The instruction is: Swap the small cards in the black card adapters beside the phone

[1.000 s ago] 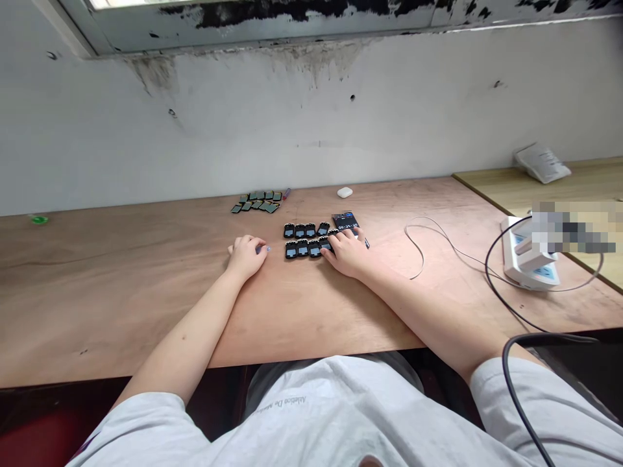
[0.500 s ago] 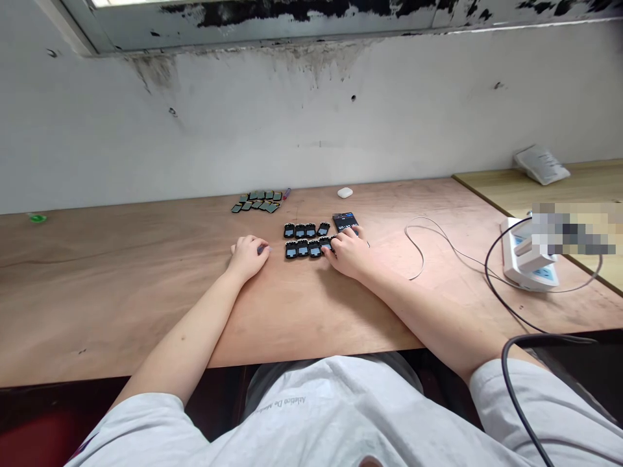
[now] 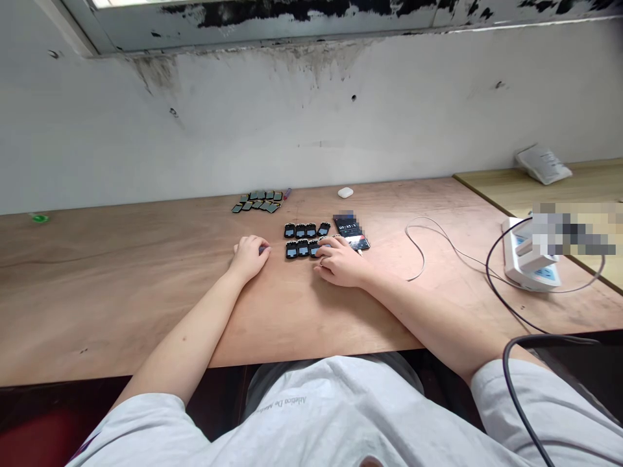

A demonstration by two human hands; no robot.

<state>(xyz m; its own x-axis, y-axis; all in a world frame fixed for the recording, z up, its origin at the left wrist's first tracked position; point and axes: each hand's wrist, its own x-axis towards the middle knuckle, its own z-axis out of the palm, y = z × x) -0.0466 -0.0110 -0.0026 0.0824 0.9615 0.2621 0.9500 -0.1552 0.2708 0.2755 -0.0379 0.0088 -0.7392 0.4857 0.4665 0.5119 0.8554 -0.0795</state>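
Two rows of small black parts with blue faces (image 3: 305, 239) lie on the wooden table (image 3: 146, 285). My right hand (image 3: 338, 263) rests at the right end of the near row, fingers curled over one of the parts. My left hand (image 3: 250, 256) lies just left of the rows, fingers curled round a small dark thing that I cannot make out. A phone (image 3: 351, 231) with a lit screen lies behind my right hand.
A pile of greenish flat parts (image 3: 257, 202) and a red pen (image 3: 287, 192) lie further back. A white earbud case (image 3: 345, 192) sits near the wall. A white power strip (image 3: 528, 263) with cables (image 3: 428, 250) is at the right. A green thing (image 3: 39, 218) lies far left.
My right hand has drawn back from the phone toward me and to the left, uncovering the phone's near end. My left hand has barely moved.
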